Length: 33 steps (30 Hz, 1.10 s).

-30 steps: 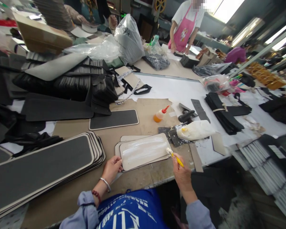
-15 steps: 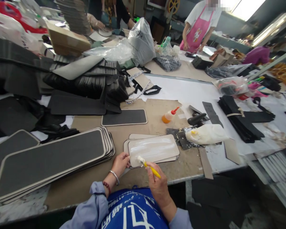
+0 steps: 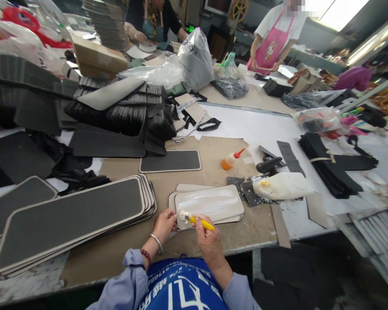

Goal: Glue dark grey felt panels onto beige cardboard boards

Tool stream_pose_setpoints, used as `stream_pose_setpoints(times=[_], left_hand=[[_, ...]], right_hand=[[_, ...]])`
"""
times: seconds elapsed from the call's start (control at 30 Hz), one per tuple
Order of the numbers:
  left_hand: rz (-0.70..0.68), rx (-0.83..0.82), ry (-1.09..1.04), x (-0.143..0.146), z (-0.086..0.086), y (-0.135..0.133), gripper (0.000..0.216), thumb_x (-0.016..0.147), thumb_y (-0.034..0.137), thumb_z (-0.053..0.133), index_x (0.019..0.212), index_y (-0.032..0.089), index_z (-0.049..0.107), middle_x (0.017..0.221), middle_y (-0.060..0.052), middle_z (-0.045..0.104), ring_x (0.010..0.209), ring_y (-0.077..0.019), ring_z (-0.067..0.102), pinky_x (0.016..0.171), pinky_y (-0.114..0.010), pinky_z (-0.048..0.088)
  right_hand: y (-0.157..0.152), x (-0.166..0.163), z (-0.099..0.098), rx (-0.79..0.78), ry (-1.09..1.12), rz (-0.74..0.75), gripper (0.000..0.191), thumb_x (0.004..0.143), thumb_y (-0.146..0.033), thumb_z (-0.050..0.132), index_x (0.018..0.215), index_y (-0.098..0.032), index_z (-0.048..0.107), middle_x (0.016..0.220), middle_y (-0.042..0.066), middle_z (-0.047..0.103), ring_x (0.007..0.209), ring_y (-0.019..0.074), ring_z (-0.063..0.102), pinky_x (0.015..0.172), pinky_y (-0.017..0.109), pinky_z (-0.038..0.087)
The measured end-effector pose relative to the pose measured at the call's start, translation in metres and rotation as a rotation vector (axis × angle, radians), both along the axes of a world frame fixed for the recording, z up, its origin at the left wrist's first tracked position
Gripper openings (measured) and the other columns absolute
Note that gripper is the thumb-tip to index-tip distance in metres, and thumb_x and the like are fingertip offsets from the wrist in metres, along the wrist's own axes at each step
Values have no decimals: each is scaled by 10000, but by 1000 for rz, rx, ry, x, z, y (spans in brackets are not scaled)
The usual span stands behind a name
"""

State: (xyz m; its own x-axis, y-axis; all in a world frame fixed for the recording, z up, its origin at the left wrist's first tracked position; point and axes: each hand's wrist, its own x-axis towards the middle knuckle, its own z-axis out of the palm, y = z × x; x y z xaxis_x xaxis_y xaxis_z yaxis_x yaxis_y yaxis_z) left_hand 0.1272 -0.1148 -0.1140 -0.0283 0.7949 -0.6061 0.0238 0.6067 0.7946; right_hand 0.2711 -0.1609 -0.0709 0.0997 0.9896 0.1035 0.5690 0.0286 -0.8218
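My right hand is closed around the yellow handle of a glue brush. White paste clings to its bristles, which rest at the lower left of a beige panel. White streaks run lengthwise across this round-cornered panel, which lies on similar ones. My left hand pinches the panel's left edge, fingers together, close to the bristles. Left of it, a fanned stack of dark grey panels with pale borders covers the table. One shorter dark panel lies behind the beige ones.
A glue bottle with a red tip stands behind the panels. To the right are a white paste bag and a black-handled tool. Dark stacked pieces rise at back left. A co-worker in a pink apron stands across the table.
My right hand has shifted the brush slightly left, and its handle now lies flatter. The left hand stays at the panel's edge. The whole view has shifted a little.
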Motion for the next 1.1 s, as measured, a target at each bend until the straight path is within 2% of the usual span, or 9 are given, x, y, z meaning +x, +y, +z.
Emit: stream_pose_setpoints(times=[0.1, 0.23, 0.33, 0.4, 0.57, 0.73, 0.93, 1.1], left_hand=[[-11, 19, 2, -1, 2, 0, 152, 533, 296, 550, 533, 179, 453, 352, 70, 461, 332, -83, 459, 346, -184, 337], [-8, 18, -1, -2, 3, 1, 184, 504, 325, 570, 524, 178, 461, 360, 67, 466, 343, -90, 468, 356, -194, 348], [-6, -1, 6, -2, 5, 1, 195, 497, 342, 565, 534, 180, 462, 357, 66, 464, 352, -94, 471, 367, -201, 348], [-1, -13, 12, -1, 7, 1, 199, 493, 348, 560, 540, 180, 464, 360, 64, 467, 357, -97, 472, 373, -205, 347], [23, -30, 45, -1, 11, 1, 200, 470, 346, 560, 541, 178, 476, 371, 61, 470, 360, -102, 468, 366, -210, 332], [20, -46, 94, -1, 12, 2, 215, 465, 364, 533, 555, 175, 484, 390, 65, 461, 361, -99, 464, 361, -205, 306], [17, -48, 122, -2, 12, 2, 228, 476, 378, 529, 564, 171, 488, 414, 66, 465, 374, -95, 459, 375, -205, 300], [29, -58, 115, -2, 12, 3, 215, 484, 370, 523, 562, 174, 482, 400, 71, 451, 368, -91, 446, 374, -202, 289]], right_hand=[[9, 24, -5, 39, -84, -86, 234, 840, -258, 388, 921, -165, 587, 883, 73, 640, 798, 154, 616, 731, 268, 500], [17, 96, -4, 127, -319, -296, 269, 833, -307, 396, 912, -139, 590, 855, 99, 644, 804, 180, 610, 746, 320, 489], [20, 137, -2, 175, -438, -322, 278, 835, -317, 388, 921, -145, 589, 866, 102, 644, 830, 187, 602, 758, 338, 484], [20, 147, -3, 217, -483, -288, 271, 832, -315, 393, 914, -147, 590, 875, 105, 642, 836, 191, 598, 758, 349, 488], [25, 146, -4, 210, -453, -146, 235, 836, -276, 395, 948, -173, 575, 909, 88, 634, 865, 180, 590, 785, 363, 487], [40, 147, -2, 212, -424, -142, 237, 837, -271, 399, 966, -174, 573, 922, 90, 628, 872, 184, 584, 793, 379, 487], [34, 113, 6, 177, -331, 27, 221, 829, -208, 419, 988, -194, 571, 919, 70, 632, 892, 167, 586, 796, 323, 494], [50, 123, 11, 212, -345, -2, 234, 831, -218, 415, 1011, -192, 563, 961, 85, 615, 922, 185, 570, 825, 364, 477]])
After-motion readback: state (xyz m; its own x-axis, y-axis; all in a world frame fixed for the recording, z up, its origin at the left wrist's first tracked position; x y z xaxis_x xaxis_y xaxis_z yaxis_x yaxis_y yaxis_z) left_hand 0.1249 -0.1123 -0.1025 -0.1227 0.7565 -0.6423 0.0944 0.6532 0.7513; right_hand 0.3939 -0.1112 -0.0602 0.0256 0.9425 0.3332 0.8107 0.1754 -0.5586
